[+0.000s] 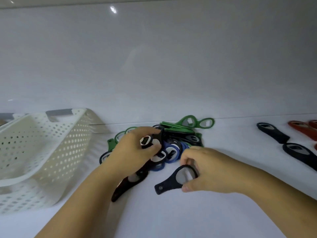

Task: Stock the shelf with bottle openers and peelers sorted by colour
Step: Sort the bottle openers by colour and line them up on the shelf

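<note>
My left grip (135, 148) clasps a black opener (151, 140) atop the mixed pile (178, 134) on the shelf (171, 212). My right grip (211, 170) pinches a dark opener (173, 181) just in front of the pile. A white basket (42, 143) lies tipped to the pile's left.

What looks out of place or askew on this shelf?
The basket at the left sits tilted, not flat. Green, blue and black openers lie jumbled in one heap, not yet sorted.

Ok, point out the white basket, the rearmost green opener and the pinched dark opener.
white basket (34, 152), head view, perforated side wall.
rearmost green opener (207, 124), head view, metal insert in ring.
pinched dark opener (167, 183), head view, handle near its hole.
</note>
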### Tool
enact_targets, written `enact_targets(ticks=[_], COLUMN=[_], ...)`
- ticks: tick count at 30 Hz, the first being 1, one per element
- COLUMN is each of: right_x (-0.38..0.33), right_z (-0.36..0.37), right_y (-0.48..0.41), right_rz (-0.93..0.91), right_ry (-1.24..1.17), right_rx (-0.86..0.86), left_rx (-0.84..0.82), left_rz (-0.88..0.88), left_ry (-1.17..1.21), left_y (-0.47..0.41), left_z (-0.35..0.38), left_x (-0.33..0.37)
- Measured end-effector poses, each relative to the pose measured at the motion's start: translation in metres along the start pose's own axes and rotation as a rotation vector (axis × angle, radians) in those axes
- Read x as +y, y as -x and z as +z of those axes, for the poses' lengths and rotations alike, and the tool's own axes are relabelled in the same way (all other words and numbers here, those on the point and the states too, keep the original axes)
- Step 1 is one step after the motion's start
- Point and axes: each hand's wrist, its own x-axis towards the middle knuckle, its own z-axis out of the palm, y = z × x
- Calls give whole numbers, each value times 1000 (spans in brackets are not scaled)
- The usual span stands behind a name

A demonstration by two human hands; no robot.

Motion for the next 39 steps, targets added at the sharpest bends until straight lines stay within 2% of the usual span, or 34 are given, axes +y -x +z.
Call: enact_targets(ticks=[2, 4, 6, 9, 11, 12, 14, 16, 19, 21, 24, 27, 31, 34, 36, 39], right_x=[-1, -4, -6, -8, -12, -13, -13, -11, -22, -34, -54, -52, -46, -51, -50, -48], right_z=[0, 0, 2, 10, 14, 16, 20, 24, 29, 28, 26, 41, 52, 48, 45, 47], right_y=[0, 0, -1, -3, -6, -7, -10, -14, -23, -33, -52, -64, -67, -67, -67, -64], right_rz=[-14, -70, -154, -281, -294, -269, -180, -140, -212, -273, -371, -435, -502, -571, -642, -703], right_ry=[-87, -226, -339, -435, -513, -579, -630, -385, -42, 82, 261, 232, 139, -77, -124, -170], right_rx=[95, 170, 254, 418, 506, 540, 592, 613, 448, 294, 168, 201, 405, 699, 852, 934], left_rx=[115, 65, -175, -674, -817, -798, -608, -326, 24, 125, 92, 92, 87, 89, 97, 0], left_rz=[-115, -214, -250, -147, -105, -101, -186, -333, -471, -581, -686, -679, -685, -682, -673, -674], left_ry=[316, 539, 607, 395, 351, 396, 590, 912, 1225, 1303, 1338, 1377, 1439, 1400, 1380, 1340], left_y=[1, 4, 9, 17, 19, 19, 15, 5, -4, -6, -4, -6, -9, -10, -9, -7], left_z=[-4, -9, -12, -13, -13, -14, -18, -25, -34, -38, -40, -41, -43, -41, -40, -36], left_x=[8, 18, 25, 27, 26, 26, 22, 13, 2, 2, 2, -6, -13, -11, -8, -8])
